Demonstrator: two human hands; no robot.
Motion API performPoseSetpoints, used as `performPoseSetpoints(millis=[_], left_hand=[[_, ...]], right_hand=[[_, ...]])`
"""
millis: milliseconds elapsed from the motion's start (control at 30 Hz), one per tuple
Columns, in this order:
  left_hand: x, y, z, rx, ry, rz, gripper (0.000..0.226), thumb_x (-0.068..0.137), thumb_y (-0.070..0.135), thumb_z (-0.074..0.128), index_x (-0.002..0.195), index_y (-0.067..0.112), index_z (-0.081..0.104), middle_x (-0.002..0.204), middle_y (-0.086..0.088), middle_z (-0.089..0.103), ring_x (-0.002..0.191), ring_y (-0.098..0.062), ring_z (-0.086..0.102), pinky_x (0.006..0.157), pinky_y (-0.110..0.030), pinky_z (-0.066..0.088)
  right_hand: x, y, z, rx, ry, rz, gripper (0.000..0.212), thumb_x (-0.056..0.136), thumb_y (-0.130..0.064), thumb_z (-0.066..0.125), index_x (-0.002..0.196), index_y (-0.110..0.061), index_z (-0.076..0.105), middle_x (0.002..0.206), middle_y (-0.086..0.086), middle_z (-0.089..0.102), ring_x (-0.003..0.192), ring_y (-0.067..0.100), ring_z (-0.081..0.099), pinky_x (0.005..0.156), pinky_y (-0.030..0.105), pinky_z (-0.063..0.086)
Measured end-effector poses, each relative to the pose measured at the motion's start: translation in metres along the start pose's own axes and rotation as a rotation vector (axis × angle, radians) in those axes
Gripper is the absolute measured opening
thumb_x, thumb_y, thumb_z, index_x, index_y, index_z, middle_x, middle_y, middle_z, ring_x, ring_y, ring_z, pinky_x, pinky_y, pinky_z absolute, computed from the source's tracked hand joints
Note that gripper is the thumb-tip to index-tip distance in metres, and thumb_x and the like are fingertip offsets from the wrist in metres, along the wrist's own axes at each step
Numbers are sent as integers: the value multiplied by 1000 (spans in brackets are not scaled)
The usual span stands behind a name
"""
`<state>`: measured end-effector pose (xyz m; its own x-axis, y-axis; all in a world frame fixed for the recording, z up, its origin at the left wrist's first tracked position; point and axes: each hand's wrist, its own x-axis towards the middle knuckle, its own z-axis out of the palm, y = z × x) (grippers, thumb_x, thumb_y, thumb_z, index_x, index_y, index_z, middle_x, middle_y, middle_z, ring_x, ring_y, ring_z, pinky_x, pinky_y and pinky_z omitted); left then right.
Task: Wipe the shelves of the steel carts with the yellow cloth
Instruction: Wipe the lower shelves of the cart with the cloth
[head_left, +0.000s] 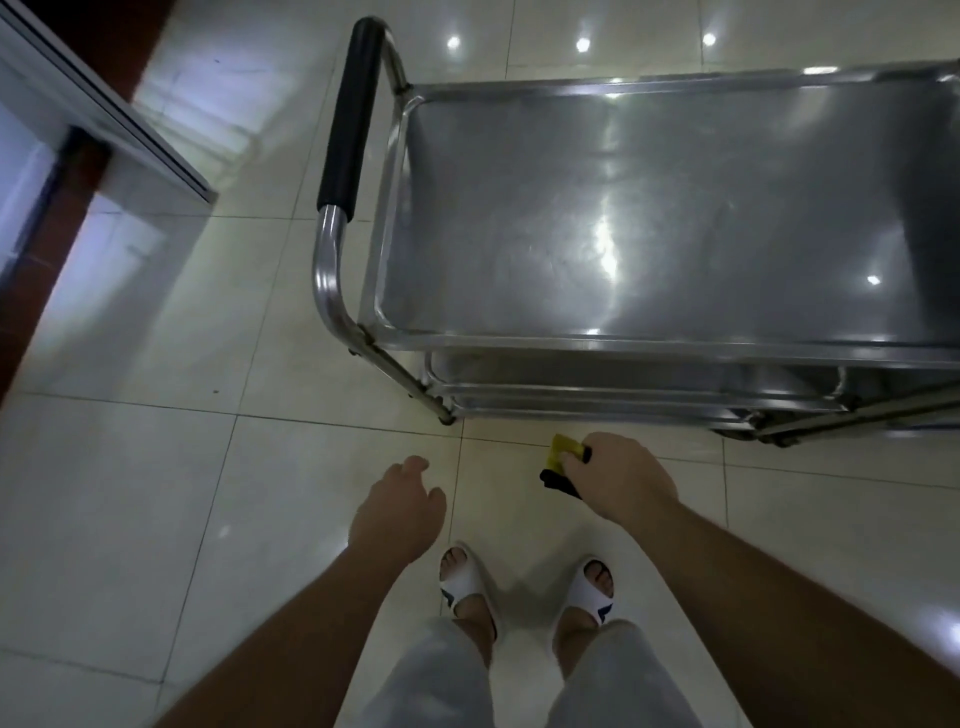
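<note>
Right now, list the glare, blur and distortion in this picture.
Head view: ceiling-light glare spots on the cart's top shelf and the floor tiles; wide-angle bending curves the cart handle; mild softness overall, the yellow cloth in the right hand lacks detail.

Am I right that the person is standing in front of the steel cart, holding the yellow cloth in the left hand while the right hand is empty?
Not quite: the hands are swapped. In the head view the right hand holds the yellow cloth, and the left hand is empty, fingers relaxed. The person does stand in front of the steel cart.
</note>
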<state>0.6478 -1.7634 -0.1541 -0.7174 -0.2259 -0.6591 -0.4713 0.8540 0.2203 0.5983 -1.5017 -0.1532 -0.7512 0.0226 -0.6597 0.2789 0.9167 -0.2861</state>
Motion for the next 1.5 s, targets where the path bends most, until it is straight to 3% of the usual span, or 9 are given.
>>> performPoseSetpoints(millis=[233, 467, 600, 767, 833, 933, 1033, 1267, 1500], left_hand=[[98, -28, 22, -117, 138, 1, 50, 100, 34, 56, 147, 18, 49, 143, -11, 59, 125, -30, 60, 104, -42, 49], [194, -39, 61, -585, 381, -71, 65, 100, 36, 62, 156, 13, 36, 153, -10, 50, 125, -26, 58, 92, -33, 48], [233, -42, 84, -722, 569, 64, 61, 99, 39, 65, 151, 20, 42, 148, 0, 54, 135, -18, 51, 103, -33, 42], [270, -42, 90, -857, 763, 241, 32, 101, 34, 62, 131, 26, 53, 112, 16, 64, 96, 6, 61, 83, -20, 46], [282, -39, 93, -957, 780, 313, 22, 103, 30, 61, 124, 24, 56, 105, 15, 65, 79, 18, 60, 65, -7, 46], [299, -39, 100, -1019, 840, 353, 17, 105, 31, 57, 115, 18, 55, 99, -4, 68, 67, 4, 62, 50, -7, 44], [314, -42, 108, -970, 903, 424, 18, 106, 37, 52, 110, 20, 48, 100, -15, 68, 72, -18, 64, 48, -12, 45], [329, -44, 111, -903, 981, 449, 21, 106, 43, 50, 107, 23, 43, 89, -6, 67, 66, -10, 63, 53, -24, 49], [340, -49, 114, -910, 1014, 504, 11, 106, 37, 52, 105, 29, 44, 84, -7, 65, 64, -13, 62, 53, -24, 52]], right_hand=[[70, -13, 54, 48, 58, -77, 36, 99, -54, 46, 83, -25, 57, 79, -1, 61, 75, 18, 61, 68, 36, 53], [157, -23, 95, 53, 142, -208, 35, 100, -54, 48, 79, -25, 51, 77, -5, 54, 81, 22, 58, 67, 35, 49], [205, -36, 114, 35, 266, -351, 40, 99, -57, 47, 78, -24, 48, 81, -1, 56, 84, 26, 61, 68, 37, 50], [248, -53, 128, -57, 462, -530, 35, 103, -53, 46, 90, -22, 55, 81, -3, 53, 84, 25, 56, 67, 36, 41], [262, -59, 139, -105, 531, -562, 36, 105, -52, 43, 101, -21, 60, 90, 0, 57, 90, 24, 55, 70, 37, 43], [281, -75, 159, -146, 631, -562, 40, 106, -52, 37, 111, -20, 62, 108, 5, 65, 103, 27, 58, 79, 40, 46], [300, -95, 183, -188, 692, -568, 44, 108, -50, 33, 123, -21, 61, 123, 3, 62, 111, 26, 56, 88, 42, 45], [325, -146, 238, -187, 485, -582, 52, 111, -48, 21, 154, -29, 42, 168, -6, 30, 155, 25, 21, 122, 52, 20], [343, -130, 219, -179, 468, -554, 62, 105, -60, 31, 161, -35, 31, 172, -11, 16, 159, 21, 6, 127, 58, -1]])
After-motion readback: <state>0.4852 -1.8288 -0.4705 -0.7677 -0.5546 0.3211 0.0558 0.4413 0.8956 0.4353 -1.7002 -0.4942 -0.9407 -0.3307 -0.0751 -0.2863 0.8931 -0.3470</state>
